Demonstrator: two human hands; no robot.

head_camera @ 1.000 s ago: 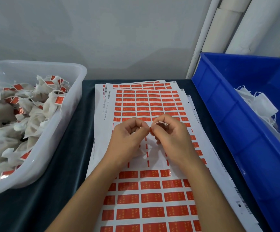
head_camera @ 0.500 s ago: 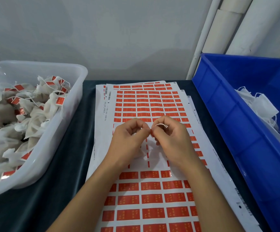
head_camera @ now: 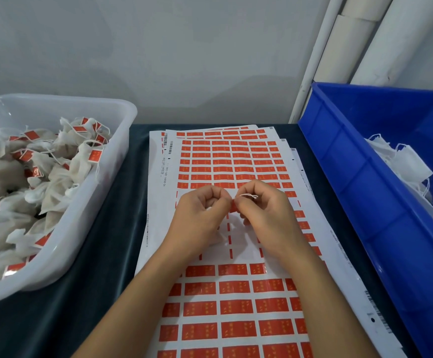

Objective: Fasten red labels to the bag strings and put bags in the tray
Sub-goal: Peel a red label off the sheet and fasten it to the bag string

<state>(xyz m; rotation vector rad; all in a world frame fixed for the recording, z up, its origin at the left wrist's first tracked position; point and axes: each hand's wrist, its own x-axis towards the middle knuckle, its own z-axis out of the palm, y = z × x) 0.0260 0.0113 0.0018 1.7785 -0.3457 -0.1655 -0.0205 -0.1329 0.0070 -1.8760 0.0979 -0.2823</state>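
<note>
Both hands meet over the middle of the topmost label sheet [head_camera: 236, 293], which lies on a stack of sheets down the centre of the dark table [head_camera: 101, 254]. The left hand [head_camera: 199, 215] has its fingers curled, thumb and forefinger pressed together on a small red label [head_camera: 233, 207] at the point where the two hands touch. The right hand [head_camera: 264, 213] is curled as well, its fingertips nipping the same label from the other side. A thin white string [head_camera: 249, 196] loops out over the right forefinger, just above the pinch. A bit of white shows inside the left palm; whether that is the bag itself cannot be told.

Under the hands, a band of the sheet is stripped of labels, leaving white backing with narrow red slivers. Full rows of red labels remain toward the far edge and the near edge of the sheet.

At the left edge of the table stands the translucent white tray [head_camera: 122, 120], piled with finished bags [head_camera: 55, 182] carrying red labels on their strings. At the right edge sits a blue bin [head_camera: 352, 189] holding unlabelled white bags [head_camera: 406, 166] against its far right side. White pipes [head_camera: 360, 37] run up the grey wall behind the bin.
</note>
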